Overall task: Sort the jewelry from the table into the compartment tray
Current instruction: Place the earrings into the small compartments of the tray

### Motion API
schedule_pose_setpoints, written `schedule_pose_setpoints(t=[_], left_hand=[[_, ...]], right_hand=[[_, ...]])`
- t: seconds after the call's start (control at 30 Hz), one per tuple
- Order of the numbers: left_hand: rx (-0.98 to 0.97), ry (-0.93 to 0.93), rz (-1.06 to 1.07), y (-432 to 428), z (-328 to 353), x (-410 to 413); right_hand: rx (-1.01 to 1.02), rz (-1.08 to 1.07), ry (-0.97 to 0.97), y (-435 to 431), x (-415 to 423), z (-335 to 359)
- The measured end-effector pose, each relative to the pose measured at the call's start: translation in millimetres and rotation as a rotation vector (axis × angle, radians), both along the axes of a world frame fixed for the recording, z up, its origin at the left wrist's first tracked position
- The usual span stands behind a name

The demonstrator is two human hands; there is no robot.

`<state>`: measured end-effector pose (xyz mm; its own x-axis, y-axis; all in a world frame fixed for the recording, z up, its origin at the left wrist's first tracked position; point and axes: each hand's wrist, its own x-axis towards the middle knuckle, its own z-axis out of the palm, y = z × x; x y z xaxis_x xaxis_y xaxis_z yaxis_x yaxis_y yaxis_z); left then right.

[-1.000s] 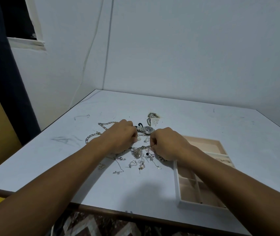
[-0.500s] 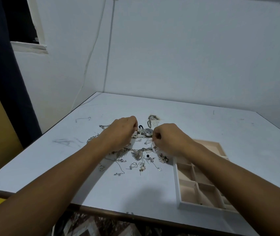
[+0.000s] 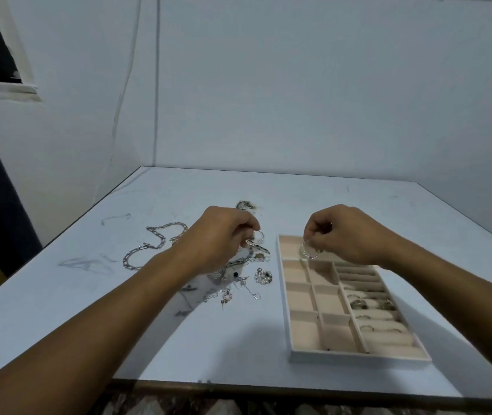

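Left hand (image 3: 219, 238): fingers curled, it pinches a thin silver piece (image 3: 253, 244) over the jewelry pile (image 3: 238, 283).
Right hand (image 3: 343, 235): fingers curled, it pinches a small beaded bracelet (image 3: 309, 253) just above the tray's far compartment.
Tray (image 3: 358, 359): on the table (image 3: 89, 310), right of the pile; rings (image 3: 361, 304) sit in its right slots.
Chain (image 3: 152, 244): lies left of the left hand.

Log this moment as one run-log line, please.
right hand: holds beaded bracelet at far compartment of tray | left hand: pinches silver piece over pile | rings in tray
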<state>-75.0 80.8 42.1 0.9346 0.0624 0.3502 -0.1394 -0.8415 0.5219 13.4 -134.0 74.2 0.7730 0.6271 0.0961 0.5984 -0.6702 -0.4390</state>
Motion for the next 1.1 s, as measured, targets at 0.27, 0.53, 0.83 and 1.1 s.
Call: schedule_pose_setpoints(t=[0.27,0.53,0.83,1.1], left_hand=[[0.017,0.015,-0.112,-41,0,9],[0.052,0.086,-0.115,-52,-3,7],[0.085,0.121,-0.145,-62,-2,11],[0.099,0.127,-0.149,-62,-2,15]], right_hand=[[-0.078,-0.014,0.000,-19,-3,-16],[-0.131,-0.009,0.000,-22,-4,-34],[-0.158,-0.014,-0.042,-24,-2,-41],[-0.209,-0.006,-0.117,-24,-6,-39]])
